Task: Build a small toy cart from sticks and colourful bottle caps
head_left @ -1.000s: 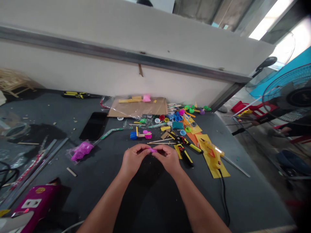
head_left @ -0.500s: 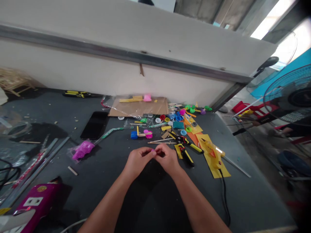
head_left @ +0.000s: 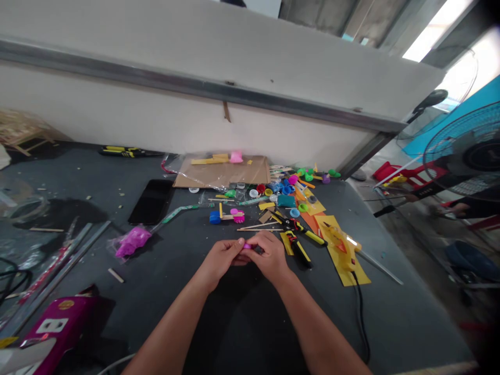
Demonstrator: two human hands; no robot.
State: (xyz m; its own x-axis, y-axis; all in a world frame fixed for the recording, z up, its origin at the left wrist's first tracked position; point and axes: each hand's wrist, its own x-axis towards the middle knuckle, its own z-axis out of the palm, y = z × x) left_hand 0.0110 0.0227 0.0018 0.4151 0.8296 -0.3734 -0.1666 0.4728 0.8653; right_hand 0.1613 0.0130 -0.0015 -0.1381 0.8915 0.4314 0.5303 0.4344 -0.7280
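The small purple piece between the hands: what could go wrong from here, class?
The small purple piece, pinched between left hand and right hand, could slip. The blue-and-pink toy just beyond them might get knocked. The right forearm could snag the black cord of the glue gun.

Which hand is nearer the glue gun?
Right. The right hand is to the left of the glue gun, with pliers between; the left hand is farther left, past the right. Both hold the purple lump.
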